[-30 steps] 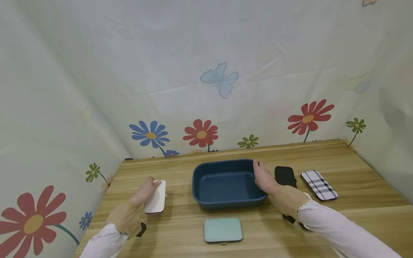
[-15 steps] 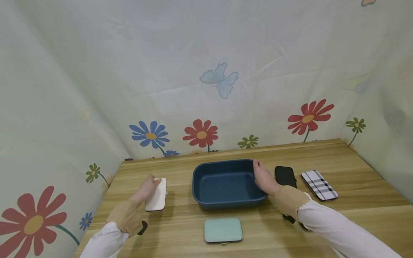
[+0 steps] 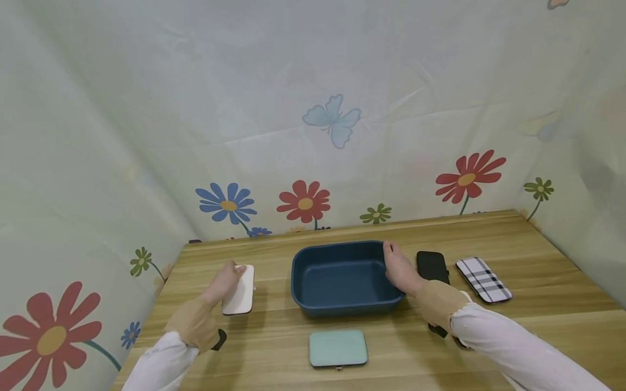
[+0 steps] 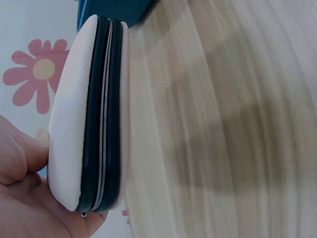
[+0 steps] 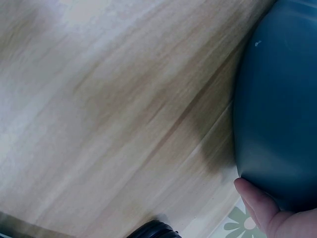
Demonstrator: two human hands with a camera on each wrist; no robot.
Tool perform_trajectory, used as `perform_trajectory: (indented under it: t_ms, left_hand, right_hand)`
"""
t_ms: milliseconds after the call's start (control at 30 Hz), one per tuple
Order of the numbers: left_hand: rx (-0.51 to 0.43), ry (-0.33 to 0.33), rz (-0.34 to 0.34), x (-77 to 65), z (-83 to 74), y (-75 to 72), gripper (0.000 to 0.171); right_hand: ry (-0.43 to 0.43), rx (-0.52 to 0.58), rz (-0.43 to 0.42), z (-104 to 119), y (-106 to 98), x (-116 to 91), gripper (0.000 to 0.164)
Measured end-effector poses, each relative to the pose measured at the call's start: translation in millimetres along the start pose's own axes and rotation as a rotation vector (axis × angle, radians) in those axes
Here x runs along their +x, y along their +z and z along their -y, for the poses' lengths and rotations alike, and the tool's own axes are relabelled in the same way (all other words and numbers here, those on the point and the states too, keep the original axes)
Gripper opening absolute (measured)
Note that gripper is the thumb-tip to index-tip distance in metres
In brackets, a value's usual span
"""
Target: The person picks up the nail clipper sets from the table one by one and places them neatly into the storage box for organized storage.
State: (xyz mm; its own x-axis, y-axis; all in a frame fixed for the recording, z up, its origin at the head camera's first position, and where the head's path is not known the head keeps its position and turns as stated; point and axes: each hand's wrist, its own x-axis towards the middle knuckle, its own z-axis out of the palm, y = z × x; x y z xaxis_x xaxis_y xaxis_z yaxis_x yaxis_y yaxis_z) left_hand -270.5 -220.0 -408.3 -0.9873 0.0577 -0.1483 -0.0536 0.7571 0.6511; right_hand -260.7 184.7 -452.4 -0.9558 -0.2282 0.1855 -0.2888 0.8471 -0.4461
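While the blue basin [image 3: 347, 311] sits upright on the wood-grain tabletop [image 3: 279, 347], every other item is listed by its place from it. Left of the basin, well apart from it: one white case [image 3: 239, 297], flat, rounded at the corners, dark along the edge, with a thin pale line running through that dark band. It is lifted off the tabletop, tilted, its shadow falling beneath. Left hand [image 3: 225, 282]: pinching the white case, thumb on the upper face. Right hand [image 3: 401, 271]: gripping the basin's right end at the rim. Just beside the basin's near side: one mint-green case [image 3: 338, 348], lying flat, clasp facing away from the basin. Right of the basin: one black case [image 3: 432, 266], partly covered by the right wrist. Farther right of the basin: one plaid case [image 3: 484, 280], white with dark stripes, set at a slant. Right of the basin, under the forearm: one pale item [image 3: 467, 296], mostly hidden, kind undetermined. Beyond the basin: a pale backdrop [image 3: 244, 136], printed with flowers and a blue butterfly [image 3: 335, 121].
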Motion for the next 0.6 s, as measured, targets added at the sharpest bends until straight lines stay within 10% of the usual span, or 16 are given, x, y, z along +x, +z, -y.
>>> perform_trajectory:
  t_ms: [600]
  left_hand:
    - [-0.015, 0.018, -0.024, 4.8, -14.0, -6.2, 0.033]
  right_hand:
    - [0.033, 0.024, 0.042, 0, -1, 0, 0.065]
